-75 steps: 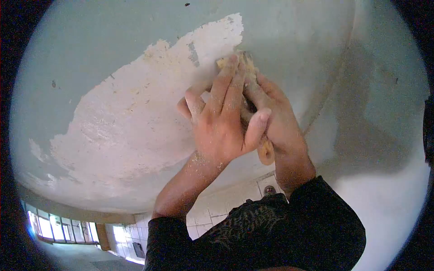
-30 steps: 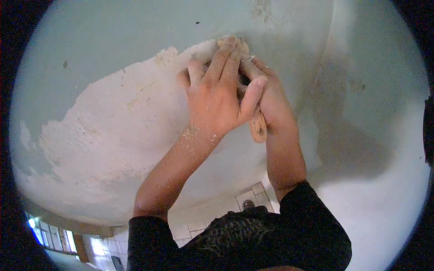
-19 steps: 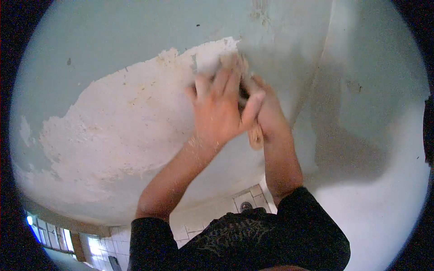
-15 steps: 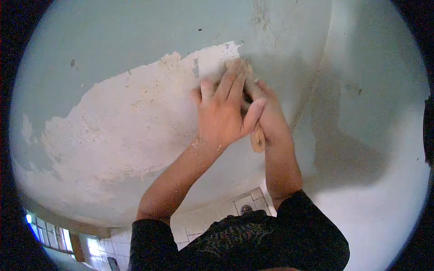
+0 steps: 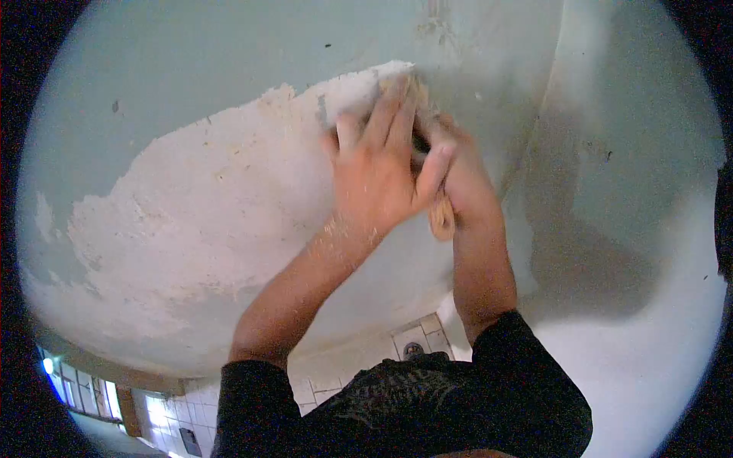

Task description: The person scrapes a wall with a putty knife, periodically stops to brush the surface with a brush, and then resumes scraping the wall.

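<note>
A wooden-handled tool (image 5: pixel 441 222), with a hole in its handle end, lies against a whitish bared patch (image 5: pixel 229 183) on the pale green wall. Its working end is mostly under my fingers, so its exact kind cannot be made out. My right hand (image 5: pixel 458 164) is wrapped round the handle. On top of the tool's upper part lies my left hand (image 5: pixel 374 172), its fingers stretched and spread, pressing toward the wall. The left thumb crosses over beside the right hand. Pale dust and flakes cling to my left wrist. The fingertips are slightly blurred.
Green paint (image 5: pixel 191 53) surrounds the patch with a ragged edge. A wall corner runs down the right, beside a second wall (image 5: pixel 618 191) bearing my shadow. Below are floor tiles (image 5: pixel 412 340) and my foot (image 5: pixel 413 349). A bright window (image 5: pixel 84 389) shows at lower left.
Both hands and the tool have shifted slightly upward along the wall, toward the top edge of the whitish patch. My hold looks the same. The camera view has shifted slightly.
</note>
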`<action>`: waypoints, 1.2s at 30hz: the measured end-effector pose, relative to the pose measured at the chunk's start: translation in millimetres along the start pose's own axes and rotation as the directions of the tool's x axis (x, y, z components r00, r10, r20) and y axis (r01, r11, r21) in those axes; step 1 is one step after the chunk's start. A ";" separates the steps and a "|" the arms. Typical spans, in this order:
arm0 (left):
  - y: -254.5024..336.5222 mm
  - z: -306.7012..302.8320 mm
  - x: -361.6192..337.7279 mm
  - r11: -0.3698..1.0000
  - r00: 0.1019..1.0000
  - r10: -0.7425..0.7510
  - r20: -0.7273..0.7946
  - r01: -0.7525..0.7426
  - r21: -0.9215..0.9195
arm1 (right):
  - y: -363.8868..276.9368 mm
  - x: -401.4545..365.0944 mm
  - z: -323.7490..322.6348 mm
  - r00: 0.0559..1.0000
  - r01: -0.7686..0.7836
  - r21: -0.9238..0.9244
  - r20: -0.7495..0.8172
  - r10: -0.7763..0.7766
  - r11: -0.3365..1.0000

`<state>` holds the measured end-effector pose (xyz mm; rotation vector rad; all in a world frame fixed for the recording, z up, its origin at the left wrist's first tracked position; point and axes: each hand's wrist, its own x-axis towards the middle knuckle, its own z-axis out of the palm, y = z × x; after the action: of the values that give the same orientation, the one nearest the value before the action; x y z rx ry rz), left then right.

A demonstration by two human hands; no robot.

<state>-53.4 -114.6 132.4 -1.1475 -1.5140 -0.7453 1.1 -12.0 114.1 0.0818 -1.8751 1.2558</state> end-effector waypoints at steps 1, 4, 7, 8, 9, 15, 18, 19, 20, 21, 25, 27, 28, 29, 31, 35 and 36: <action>0.7 1.7 -7.5 1.000 1.000 -0.002 0.006 0.002 0.006 | 2.0 -1.5 2.3 0.996 -0.060 0.018 -0.061 0.061 0.998; -0.5 0.9 3.3 1.000 1.000 -0.006 0.017 0.006 -0.003 | -9.8 6.7 -0.5 0.995 -0.097 0.189 0.020 0.095 0.977; 2.9 -2.6 1.7 0.997 0.995 -0.047 0.091 0.052 -0.051 | -35.5 5.8 -6.6 0.968 -0.249 0.214 0.087 0.236 0.944; 4.7 -4.5 -0.4 0.994 0.985 -0.077 0.152 0.088 -0.070 | -22.8 1.0 -7.2 0.968 -0.248 0.214 0.085 0.235 0.945; 8.4 -4.9 -7.8 0.994 0.986 -0.072 0.153 0.083 -0.069 | 0.9 -8.6 -5.7 0.985 -0.170 0.112 0.049 0.166 0.979; 9.8 7.5 -30.7 0.999 0.988 0.013 0.152 -0.006 -0.048 | -0.2 -26.4 -13.6 0.946 -0.324 0.216 0.050 0.321 0.921; 10.9 12.2 -19.0 0.999 0.987 0.022 0.158 -0.017 -0.029 | 3.0 -22.2 -21.7 0.936 -0.346 0.085 0.093 0.338 0.934; 12.9 14.2 -22.3 0.999 0.987 0.025 0.156 -0.020 -0.034 | 5.8 -19.9 -21.1 0.937 -0.349 0.106 0.060 0.344 0.931; 15.1 15.1 -29.4 0.999 0.986 -0.004 0.164 0.010 -0.040 | 15.1 -22.6 -18.2 0.939 -0.344 0.106 0.052 0.340 0.933; 17.3 15.1 -37.9 0.998 0.984 -0.033 0.175 0.041 -0.045 | 31.6 -31.5 -12.4 0.955 -0.295 0.187 0.037 0.293 0.937; 25.8 7.6 -82.3 0.998 0.959 -0.049 0.278 0.037 0.050 | 60.1 -76.2 -4.1 0.894 -0.449 0.213 0.093 0.439 0.868; 26.7 4.6 -112.7 0.998 0.896 -0.059 0.441 0.040 0.052 | 64.8 -97.8 -6.7 0.752 -0.657 0.114 0.156 0.640 0.745; 26.0 3.9 -130.8 0.997 0.895 -0.068 0.440 0.049 0.055 | 67.2 -108.3 -9.0 0.565 -0.819 0.006 0.183 0.804 0.574; 23.7 3.1 -150.6 0.996 0.881 -0.088 0.465 0.093 0.012 | 70.4 -117.1 -10.3 0.562 -0.820 -0.003 0.187 0.806 0.573; 19.4 -1.8 -188.8 0.982 0.849 -0.139 0.510 0.184 -0.038 | 81.6 -135.2 -12.7 0.420 -0.861 -0.094 0.422 0.803 0.500; 0.8 -23.9 -282.0 0.886 0.669 -0.316 0.672 0.461 -0.042 | 203.8 -234.9 -25.1 0.271 -0.833 -0.286 0.535 0.800 0.473; -6.4 -30.7 -310.5 0.845 0.586 -0.356 0.728 0.535 -0.017 | 252.4 -276.2 -35.0 0.135 -0.924 -0.234 0.538 0.832 0.301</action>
<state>-50.2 -231.4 -156.9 -1.3195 -2.5030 -0.8932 76.2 34.5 -251.1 -0.8407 -2.4273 2.4454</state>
